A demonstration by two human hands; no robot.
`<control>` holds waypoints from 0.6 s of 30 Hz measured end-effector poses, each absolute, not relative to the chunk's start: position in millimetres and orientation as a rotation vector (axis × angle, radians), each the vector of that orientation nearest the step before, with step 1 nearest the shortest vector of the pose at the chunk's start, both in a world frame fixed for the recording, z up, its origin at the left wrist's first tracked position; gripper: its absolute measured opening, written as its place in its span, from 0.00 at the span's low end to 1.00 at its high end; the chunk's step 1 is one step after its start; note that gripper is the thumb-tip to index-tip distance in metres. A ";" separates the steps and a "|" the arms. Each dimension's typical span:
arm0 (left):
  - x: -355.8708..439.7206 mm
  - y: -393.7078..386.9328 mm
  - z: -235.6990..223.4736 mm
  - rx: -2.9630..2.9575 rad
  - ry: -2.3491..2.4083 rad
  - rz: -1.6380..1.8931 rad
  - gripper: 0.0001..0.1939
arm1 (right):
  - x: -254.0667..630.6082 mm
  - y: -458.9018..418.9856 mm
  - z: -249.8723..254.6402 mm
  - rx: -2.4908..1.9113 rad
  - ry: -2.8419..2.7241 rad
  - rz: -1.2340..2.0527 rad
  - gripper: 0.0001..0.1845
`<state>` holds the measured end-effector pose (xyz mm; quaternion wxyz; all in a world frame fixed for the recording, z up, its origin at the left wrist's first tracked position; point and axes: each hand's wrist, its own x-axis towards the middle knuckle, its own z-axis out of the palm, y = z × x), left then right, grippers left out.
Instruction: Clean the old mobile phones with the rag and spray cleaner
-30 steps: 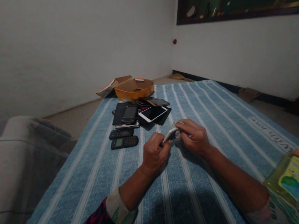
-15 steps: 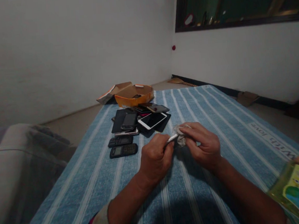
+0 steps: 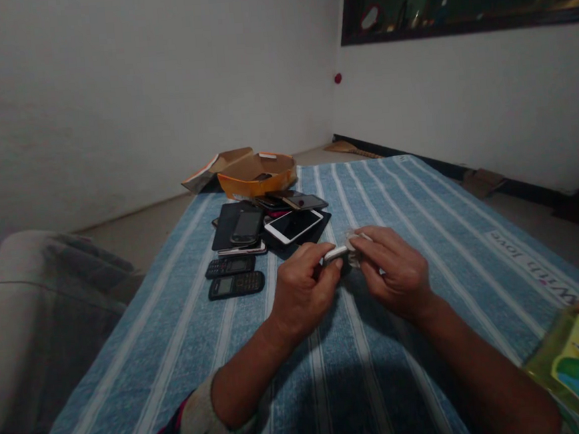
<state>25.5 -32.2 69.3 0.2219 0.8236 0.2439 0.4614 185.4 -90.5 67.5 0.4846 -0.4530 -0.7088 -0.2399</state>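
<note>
My left hand (image 3: 305,286) is closed around one end of a silvery mobile phone (image 3: 336,254), seen edge-on between fingers and thumb. Pinched in my right hand (image 3: 394,269) is a crumpled pale cloth (image 3: 353,257), pressed against the phone's other end. Both hands are held above the striped bedcover (image 3: 223,389). To the left of my left hand lie two black keypad phones (image 3: 237,284), side by side. Behind them is a pile of phones, with a white smartphone (image 3: 294,227) and a dark phone (image 3: 247,226) on top.
An orange cardboard box (image 3: 259,182) with its lid (image 3: 218,169) open stands behind the pile. At the right, near my right forearm, is a bottle of yellow-green liquid (image 3: 566,356). A cloth-covered shape (image 3: 44,350) rises at the left. Walls close off the back.
The phone has been turned to lie flatter in my left hand, whose fingers have shifted along its edge. My right hand keeps the cloth on it. The view has tilted slightly down.
</note>
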 end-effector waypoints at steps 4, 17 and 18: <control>26.3 -33.2 68.4 2.263 0.646 1.226 0.06 | 184.4 -91.7 67.8 -1.118 -1.720 -0.623 0.16; 29.8 -31.0 57.9 2.245 0.619 1.107 0.09 | 178.0 -90.9 70.4 -1.079 -1.727 -0.567 0.16; 30.5 -29.2 53.7 2.246 0.618 1.091 0.09 | 180.7 -90.2 70.0 -1.088 -1.718 -0.564 0.17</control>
